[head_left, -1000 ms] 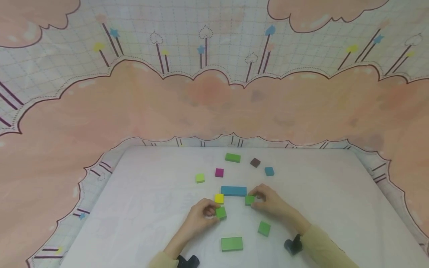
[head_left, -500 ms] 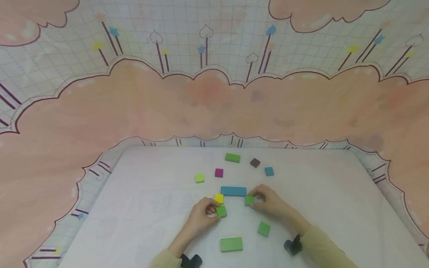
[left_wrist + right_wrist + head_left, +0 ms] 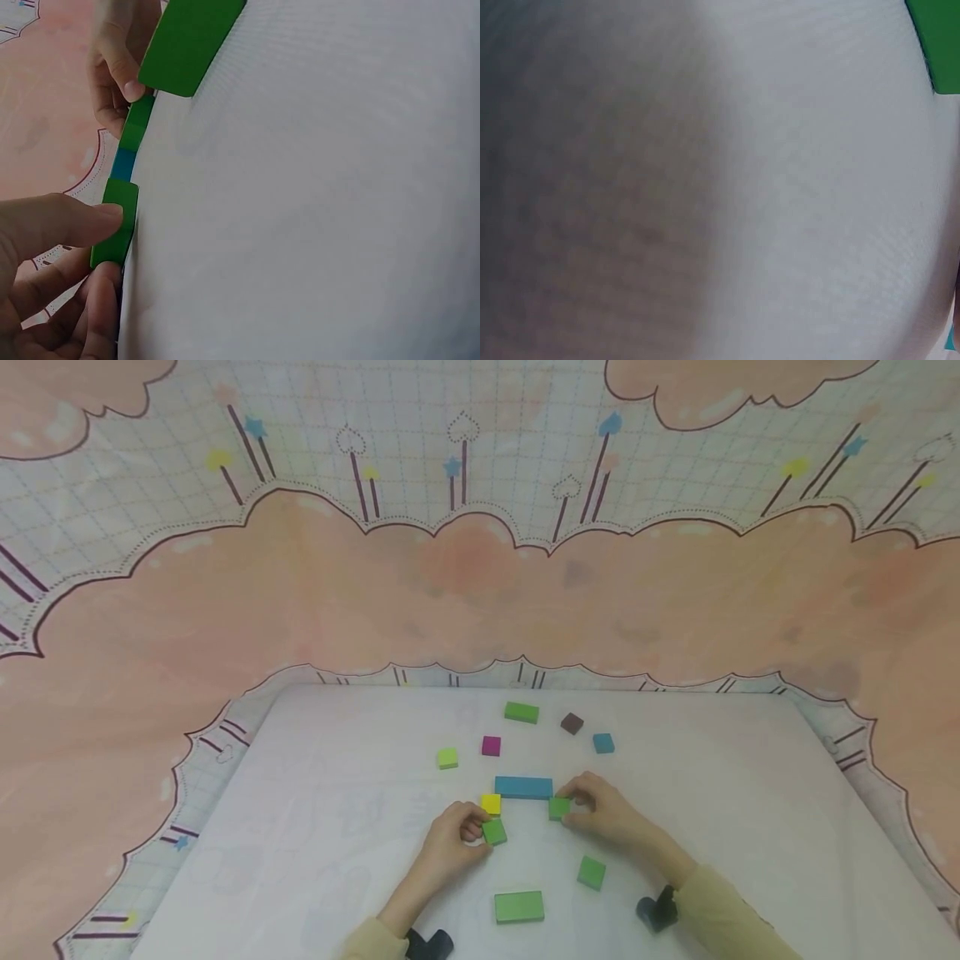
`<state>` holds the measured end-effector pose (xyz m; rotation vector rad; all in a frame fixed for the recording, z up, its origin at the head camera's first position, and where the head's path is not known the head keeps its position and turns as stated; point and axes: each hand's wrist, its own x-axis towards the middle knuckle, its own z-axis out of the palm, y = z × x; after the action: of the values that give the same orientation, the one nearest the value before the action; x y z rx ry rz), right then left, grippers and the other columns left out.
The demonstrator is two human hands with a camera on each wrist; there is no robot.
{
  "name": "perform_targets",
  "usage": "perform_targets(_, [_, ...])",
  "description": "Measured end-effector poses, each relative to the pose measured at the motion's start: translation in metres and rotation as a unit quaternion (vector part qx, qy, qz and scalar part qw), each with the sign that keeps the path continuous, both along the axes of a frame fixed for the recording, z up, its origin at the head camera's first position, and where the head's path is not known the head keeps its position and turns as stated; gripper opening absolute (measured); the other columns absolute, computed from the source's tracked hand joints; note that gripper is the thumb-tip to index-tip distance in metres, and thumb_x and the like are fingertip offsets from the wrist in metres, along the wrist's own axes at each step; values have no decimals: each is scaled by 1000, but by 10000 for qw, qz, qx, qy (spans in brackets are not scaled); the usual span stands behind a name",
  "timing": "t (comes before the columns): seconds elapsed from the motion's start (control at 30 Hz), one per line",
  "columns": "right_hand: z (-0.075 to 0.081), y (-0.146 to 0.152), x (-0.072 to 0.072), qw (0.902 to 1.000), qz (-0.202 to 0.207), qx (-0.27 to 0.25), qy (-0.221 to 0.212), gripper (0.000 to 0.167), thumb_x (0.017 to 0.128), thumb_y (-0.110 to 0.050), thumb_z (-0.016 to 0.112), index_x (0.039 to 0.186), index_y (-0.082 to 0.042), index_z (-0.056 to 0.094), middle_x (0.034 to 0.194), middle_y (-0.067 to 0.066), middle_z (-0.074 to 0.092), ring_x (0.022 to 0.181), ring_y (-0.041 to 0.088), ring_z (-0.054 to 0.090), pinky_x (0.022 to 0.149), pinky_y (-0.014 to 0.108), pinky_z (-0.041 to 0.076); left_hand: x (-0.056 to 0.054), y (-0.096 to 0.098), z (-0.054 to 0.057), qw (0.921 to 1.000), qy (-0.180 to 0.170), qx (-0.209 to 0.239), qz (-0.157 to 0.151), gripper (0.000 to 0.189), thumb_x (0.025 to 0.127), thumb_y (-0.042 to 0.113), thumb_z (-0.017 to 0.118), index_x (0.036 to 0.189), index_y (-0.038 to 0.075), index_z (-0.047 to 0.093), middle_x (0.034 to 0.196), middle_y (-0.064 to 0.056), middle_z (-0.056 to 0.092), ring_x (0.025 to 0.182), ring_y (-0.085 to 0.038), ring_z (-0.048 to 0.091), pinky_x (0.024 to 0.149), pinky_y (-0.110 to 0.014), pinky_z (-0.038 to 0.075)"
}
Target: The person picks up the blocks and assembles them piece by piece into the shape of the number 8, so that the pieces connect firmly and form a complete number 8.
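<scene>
My left hand (image 3: 452,842) pinches a green block (image 3: 494,832) between thumb and fingers, right at the near side of a small yellow block (image 3: 491,804). In the left wrist view the thumb lies across that green block's face. My right hand (image 3: 600,810) pinches another green block (image 3: 558,809) by its right side, at the near right corner of a long blue block (image 3: 523,787). The yellow block sits at the blue block's near left corner. The right wrist view is mostly a blurred close surface and white tabletop.
Nearer the person lie a long green block (image 3: 519,907) and a green block (image 3: 591,872). Farther back on the white table (image 3: 337,777) are a green (image 3: 521,712), a magenta (image 3: 491,746), a lime (image 3: 447,758), a brown (image 3: 572,723) and a small blue block (image 3: 603,743).
My left hand and its green block have shifted slightly away from the person, closer to the yellow block. The right hand keeps its place on its green block.
</scene>
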<state>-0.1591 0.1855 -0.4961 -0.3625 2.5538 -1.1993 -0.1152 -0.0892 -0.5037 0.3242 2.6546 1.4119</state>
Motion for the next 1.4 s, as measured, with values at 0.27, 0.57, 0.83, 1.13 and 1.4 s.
perform_targets(0.27, [0, -1, 0, 9999, -74, 60, -51, 26, 82, -15, 71, 107, -19, 65, 112, 0, 58, 111, 24, 55, 99, 47, 46, -1, -1, -1, 9999, -11, 114, 56, 33, 71, 0, 78, 99, 3, 61, 91, -5, 58, 79, -9, 55, 72, -18, 51])
perform_targets(0.57, [1, -2, -1, 9999, -126, 58, -93, 25, 82, -16, 72, 107, -20, 65, 112, -1, 58, 110, 22, 54, 99, 47, 46, -2, -1, -1, 9998, -83, 137, 119, 32, 72, 0, 77, 99, 4, 60, 90, -5, 58, 79, -9, 55, 71, -17, 50])
perform_targets(0.83, [2, -2, 0, 9999, -72, 94, -22, 26, 83, -16, 71, 108, -17, 65, 112, 1, 59, 110, 23, 54, 99, 47, 46, -2, -1, 1, 9996, -146, 170, 180, 32, 73, 1, 77, 99, 4, 60, 91, -5, 58, 78, -9, 54, 70, -16, 50])
perform_targets(1.13, [3, -3, 1, 9999, -113, 102, -33, 26, 83, -15, 71, 108, -17, 65, 112, 1, 59, 109, 23, 55, 99, 47, 46, -3, -1, 1, 9994, -148, 240, 183, 32, 72, 0, 78, 99, 2, 60, 91, -7, 59, 77, -10, 56, 69, -16, 51])
perform_targets(1.4, [2, -2, 1, 9999, -82, 130, -15, 26, 83, -15, 71, 108, -17, 65, 112, 1, 59, 108, 23, 54, 98, 45, 46, -3, -1, 0, 9994, -166, 198, 249, 32, 72, 1, 78, 99, 3, 60, 91, -6, 59, 77, -9, 57, 69, -16, 50])
